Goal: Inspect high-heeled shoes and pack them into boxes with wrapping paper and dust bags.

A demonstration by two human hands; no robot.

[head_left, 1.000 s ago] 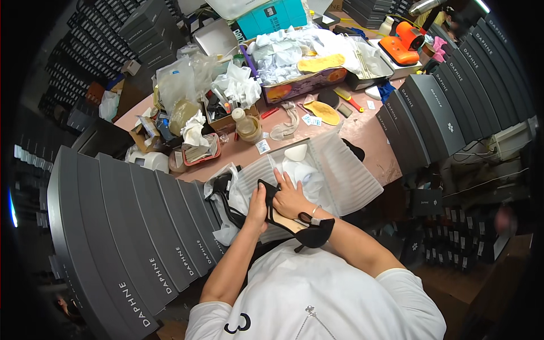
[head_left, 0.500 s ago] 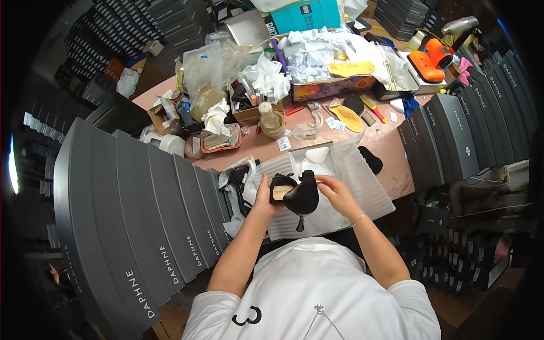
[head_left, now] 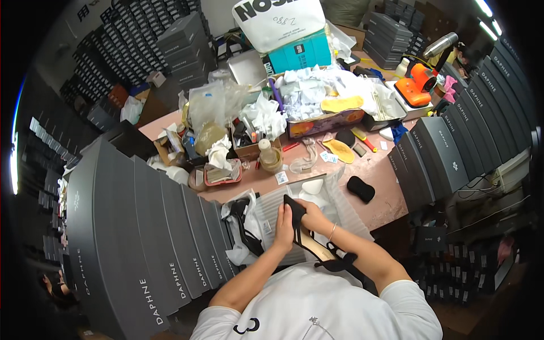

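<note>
A black high-heeled sandal (head_left: 306,241) with a beige insole lies tilted between my hands, one end pointing away from me and the other close to my shirt. My left hand (head_left: 284,228) is closed along the left side of its far end. My right hand (head_left: 315,217) grips that same end from the right; some of its fingers are hidden behind the shoe. A second black strappy sandal (head_left: 247,228) lies left of my hands among white tissue. White foam wrap (head_left: 273,212) and an open box with a white pad (head_left: 312,186) lie just beyond.
Tall stacks of dark grey shoe boxes flank me at left (head_left: 130,226) and right (head_left: 436,153). On the pink table (head_left: 379,170) are a black sponge (head_left: 361,189), a bottle (head_left: 269,157), yellow insoles (head_left: 340,151), a paper-filled carton (head_left: 326,123) and an orange tool (head_left: 416,86).
The sandal has turned and tilted, so its insole now shows lengthwise and one end points toward me. My hands have come together around its far end. The view has shifted upward.
</note>
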